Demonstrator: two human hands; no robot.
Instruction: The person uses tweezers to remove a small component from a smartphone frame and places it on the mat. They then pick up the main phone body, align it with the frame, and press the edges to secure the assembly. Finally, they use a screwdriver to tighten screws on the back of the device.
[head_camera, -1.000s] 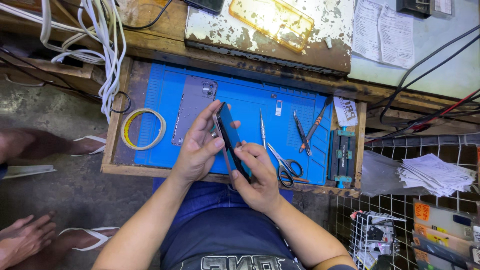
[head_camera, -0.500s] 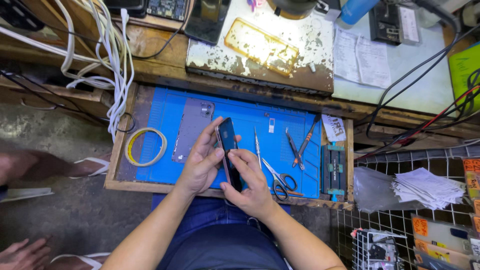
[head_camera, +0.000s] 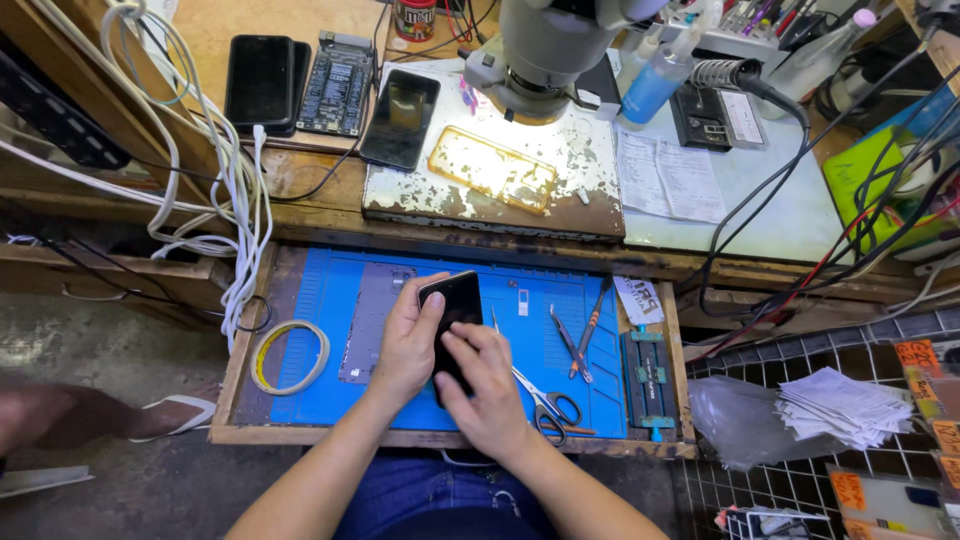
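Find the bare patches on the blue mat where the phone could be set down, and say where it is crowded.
Free: the mat strip between the tape ring and grey back cover, and the patch right of the phone, before the tweezers. Crowded: near the scissors, where both hands work.

worn wooden workbench (head_camera: 300, 190), open drawer (head_camera: 240, 350), grey concrete floor (head_camera: 110, 350).

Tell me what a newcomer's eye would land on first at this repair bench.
First, the two hands at centre: the left hand grips a black flat smartphone while the right hand presses on its dark face, above the bright blue rubber work mat in the open wooden drawer. Next, the thick bundle of white cables hanging at left, and the grey microscope head over the chipped benchtop.
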